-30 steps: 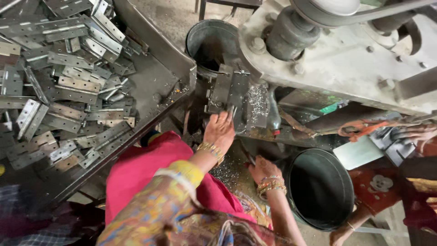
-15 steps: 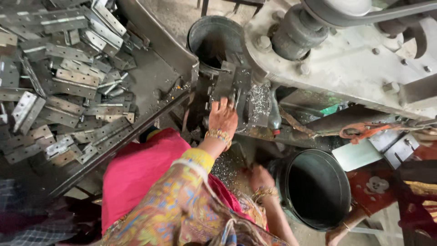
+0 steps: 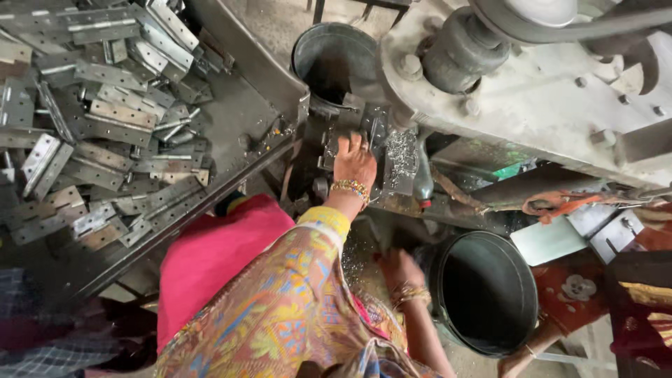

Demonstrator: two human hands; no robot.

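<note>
Head view looks straight down on a person in a patterned yellow sleeve and pink cloth, seated at a grey metal press machine (image 3: 532, 105). Their left hand (image 3: 355, 162), with a beaded bangle at the wrist, lies palm down on the dark metal die block (image 3: 371, 136) under the machine's head, fingers spread flat and pressing on the metal parts there; the grip is wide, and whether a piece sits under the palm cannot be told. Just right of that hand a heap of bright metal shavings (image 3: 401, 155) clings to the block. The right hand (image 3: 400, 269), wearing gold bangles, is lower down, near the rim of a round dark metal bucket (image 3: 486, 290); it is blurred, its fingers point down toward shavings-strewn ground, and its grip cannot be told. A second dark bucket (image 3: 332, 59) stands beyond the die block, at the top of the picture. To the left, a sloping metal worktop tray (image 3: 231, 119) carries a large pile of flat grey metal hinges (image 3: 91, 126), loosely heaped and well apart from both hands. At the right edge, beside the lower bucket, lie a pale flat sheet (image 3: 549, 240) and red patterned cloth (image 3: 574, 287).
</note>
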